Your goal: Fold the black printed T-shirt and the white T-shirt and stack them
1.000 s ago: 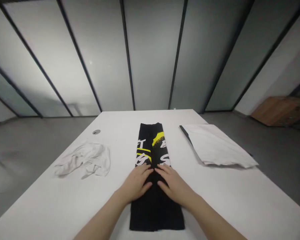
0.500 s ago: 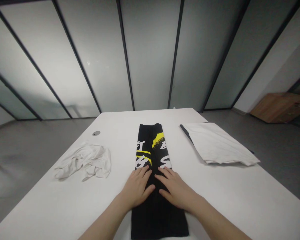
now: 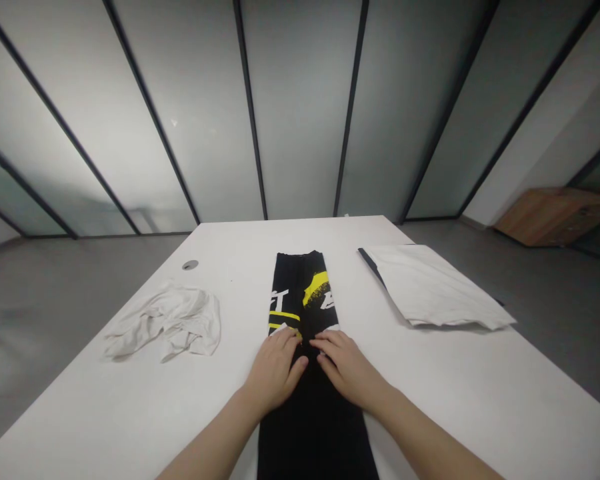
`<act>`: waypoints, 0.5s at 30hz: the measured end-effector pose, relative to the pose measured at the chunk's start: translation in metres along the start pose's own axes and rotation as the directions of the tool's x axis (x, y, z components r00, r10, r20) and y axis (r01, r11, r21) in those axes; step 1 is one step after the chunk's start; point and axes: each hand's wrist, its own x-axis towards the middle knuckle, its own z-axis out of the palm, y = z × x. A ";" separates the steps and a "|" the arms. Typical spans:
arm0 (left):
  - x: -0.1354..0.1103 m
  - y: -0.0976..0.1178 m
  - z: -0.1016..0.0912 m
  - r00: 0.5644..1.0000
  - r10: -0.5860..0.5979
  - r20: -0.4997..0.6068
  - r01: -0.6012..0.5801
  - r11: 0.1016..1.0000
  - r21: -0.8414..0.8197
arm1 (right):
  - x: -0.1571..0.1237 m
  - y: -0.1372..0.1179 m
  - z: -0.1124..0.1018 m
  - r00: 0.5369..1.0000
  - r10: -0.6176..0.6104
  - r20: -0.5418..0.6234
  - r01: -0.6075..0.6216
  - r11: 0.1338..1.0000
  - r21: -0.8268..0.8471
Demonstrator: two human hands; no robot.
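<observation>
Your black garment point(image 3: 312, 433) lies folded lengthwise into a long, narrow strip, flat on the white counter point(image 3: 480, 380) and running straight away from you, with white brush lettering and yellow streaks across its far half.

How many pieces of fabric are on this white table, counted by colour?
Black with yellow and white print: 1, a long folded garment
White: 2, a crumpled cloth and a flat folded cloth
Total: 3
</observation>
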 end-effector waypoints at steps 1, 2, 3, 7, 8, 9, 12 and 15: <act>0.000 -0.003 0.005 1.000 0.008 -0.009 -0.008 0.999 0.031 | 0.000 0.003 0.004 1.000 0.017 -0.002 -0.017 0.999 -0.028; -0.001 -0.006 0.009 1.000 0.018 -0.009 -0.018 0.998 0.060 | 0.000 0.006 0.008 0.999 0.034 0.005 -0.034 0.998 -0.058; -0.002 -0.008 0.012 1.000 0.029 -0.004 -0.028 0.996 0.081 | -0.001 0.008 0.010 0.999 0.049 0.020 -0.047 0.995 -0.086; -0.005 -0.005 0.013 0.999 0.020 0.025 -0.023 0.993 0.119 | -0.001 0.001 0.005 0.996 0.055 0.072 -0.045 0.991 -0.127; -0.005 -0.002 0.010 0.999 0.008 0.035 -0.013 0.992 0.125 | -0.001 -0.003 0.001 0.996 0.050 0.077 -0.040 0.991 -0.128; -0.005 0.002 0.008 0.999 -0.004 0.046 -0.002 0.992 0.129 | 0.000 -0.007 -0.002 0.995 0.049 0.081 -0.038 0.991 -0.130; -0.003 0.012 0.002 0.996 -0.048 0.069 0.039 0.992 0.122 | 0.002 -0.018 -0.007 0.994 0.057 0.089 -0.045 0.990 -0.131; 0.000 0.016 0.003 0.994 -0.088 0.060 0.081 0.991 0.104 | 0.002 -0.018 -0.002 0.997 0.067 0.036 -0.063 0.993 -0.102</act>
